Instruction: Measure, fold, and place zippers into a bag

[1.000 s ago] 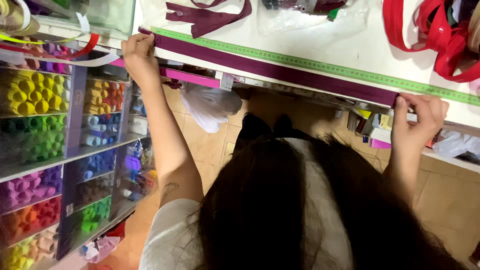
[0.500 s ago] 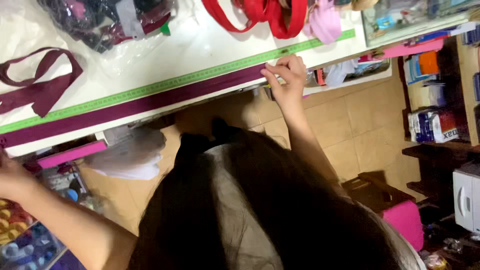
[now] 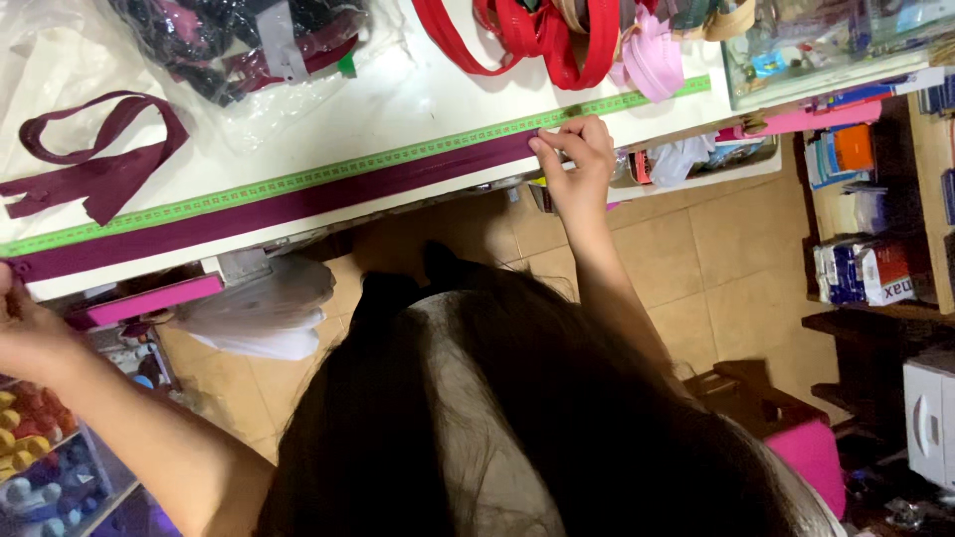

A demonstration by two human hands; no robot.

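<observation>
Head view: looking down past dark hair.
Strip: 1 purple strip (image 3: 298, 204) stretched flat along the white table (image 3: 418, 109) edge, just beside the green tape measure (image 3: 328, 175).
Right hand (image 3: 575, 164): pinching the strip's end.
Left hand (image 3: 25, 323): gripping the opposite end.

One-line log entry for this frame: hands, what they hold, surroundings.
left hand: pins maroon zipper tape end | right hand: pinches other end | tape: stretched along green measuring tape on white counter | nearby: red zippers
</observation>
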